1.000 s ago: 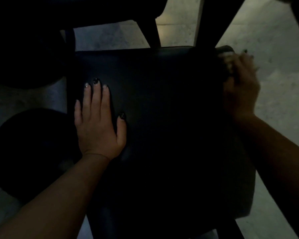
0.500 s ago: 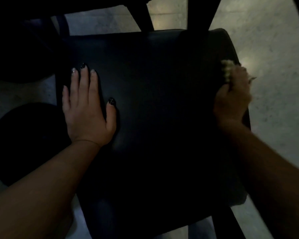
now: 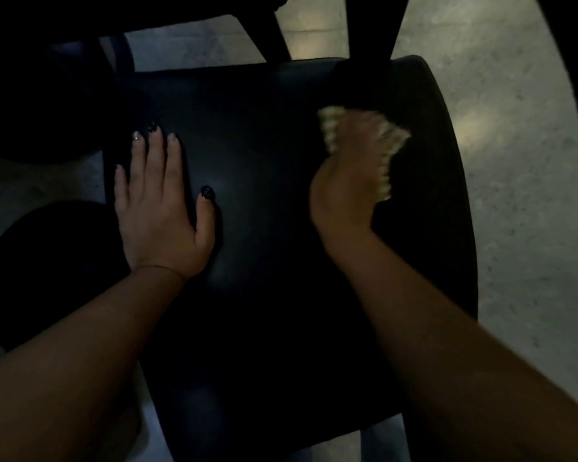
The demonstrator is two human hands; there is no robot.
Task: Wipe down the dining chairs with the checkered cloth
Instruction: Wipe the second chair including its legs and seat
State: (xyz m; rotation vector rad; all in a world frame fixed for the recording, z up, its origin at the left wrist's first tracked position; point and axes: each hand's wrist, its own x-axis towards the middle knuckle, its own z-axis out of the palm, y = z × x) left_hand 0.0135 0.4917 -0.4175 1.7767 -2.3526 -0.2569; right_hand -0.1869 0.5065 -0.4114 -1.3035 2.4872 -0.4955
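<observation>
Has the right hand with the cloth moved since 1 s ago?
Yes. The right hand, gripping the checkered cloth, moved inward from the chair seat's right edge toward its middle.

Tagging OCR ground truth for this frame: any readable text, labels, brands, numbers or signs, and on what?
None readable: the frame is dark and shows no lettering.
Checkered cloth under the right hand: pale pattern only, motion-blurred, no print or tag visible.
Dark chair seat, with the left hand flat on it: no label or brand showing.
Floor: speckled, unmarked.
</observation>
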